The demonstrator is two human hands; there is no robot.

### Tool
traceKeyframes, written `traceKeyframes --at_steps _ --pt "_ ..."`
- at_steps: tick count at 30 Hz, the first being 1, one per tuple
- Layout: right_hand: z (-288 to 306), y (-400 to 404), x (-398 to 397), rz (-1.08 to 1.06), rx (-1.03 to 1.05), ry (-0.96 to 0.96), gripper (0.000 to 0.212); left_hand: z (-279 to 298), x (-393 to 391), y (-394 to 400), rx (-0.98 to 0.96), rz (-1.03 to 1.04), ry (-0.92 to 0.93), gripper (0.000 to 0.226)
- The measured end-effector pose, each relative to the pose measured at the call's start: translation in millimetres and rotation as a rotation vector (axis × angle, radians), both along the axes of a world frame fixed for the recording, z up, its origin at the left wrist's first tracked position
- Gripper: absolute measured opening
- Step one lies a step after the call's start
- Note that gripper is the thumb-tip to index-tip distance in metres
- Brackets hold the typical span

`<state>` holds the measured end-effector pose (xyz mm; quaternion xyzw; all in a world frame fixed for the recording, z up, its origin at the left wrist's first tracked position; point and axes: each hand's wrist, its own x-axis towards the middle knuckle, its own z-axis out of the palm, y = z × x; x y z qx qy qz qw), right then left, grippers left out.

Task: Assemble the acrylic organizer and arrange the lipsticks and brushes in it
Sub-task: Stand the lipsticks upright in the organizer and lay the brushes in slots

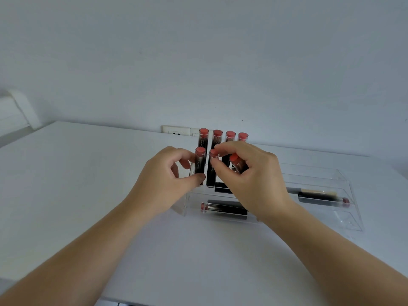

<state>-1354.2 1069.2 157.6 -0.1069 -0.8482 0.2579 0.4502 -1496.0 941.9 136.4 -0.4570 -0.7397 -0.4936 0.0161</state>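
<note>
A clear acrylic organizer (351, 217) stands on the white table. Several black lipsticks with red caps stand upright in its back row (217, 138). My left hand (163, 184) grips an upright lipstick (200, 161) in the front row between thumb and fingers. My right hand (249, 180) pinches the top of the neighbouring upright lipstick (212, 171) and also holds a tilted lipstick (236, 162) against the palm. One lipstick (225, 209) lies flat in the front tray. Another lipstick (322, 199) and a brush (318, 192) lie in the right-hand tray.
The white table (88, 195) stands against a pale wall. A wall socket (176, 130) sits just behind the organizer. A white ledge (15, 111) shows at the far left. The table's near edge runs along the bottom of the view.
</note>
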Motion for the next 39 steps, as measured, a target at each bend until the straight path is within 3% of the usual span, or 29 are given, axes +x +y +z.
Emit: traceKeyframes --at_steps 7,17,21,31,33,35,39 --pt "6 0 10 0.133 -0.219 0.046 0.016 0 -1 1 -0.004 -0.002 -0.008 0.027" --pt "37 23 39 0.446 -0.665 -0.09 0.02 3 3 -2 -0.004 -0.016 -0.012 0.042" --pt "38 28 48 0.482 -0.65 -0.12 0.021 3 4 -3 -0.006 -0.017 -0.02 0.042" --pt "33 30 52 0.235 -0.523 -0.007 0.024 2 7 -3 0.107 0.041 -0.074 0.033" --pt "33 32 51 0.195 -0.49 0.001 0.027 9 16 -8 0.23 0.065 0.07 0.027" --pt "32 35 52 0.169 -0.472 0.013 0.029 19 29 -12 0.307 0.017 0.334 0.019" --pt "31 44 58 0.163 -0.508 0.057 0.026 37 57 -1 0.184 -0.163 0.681 0.007"
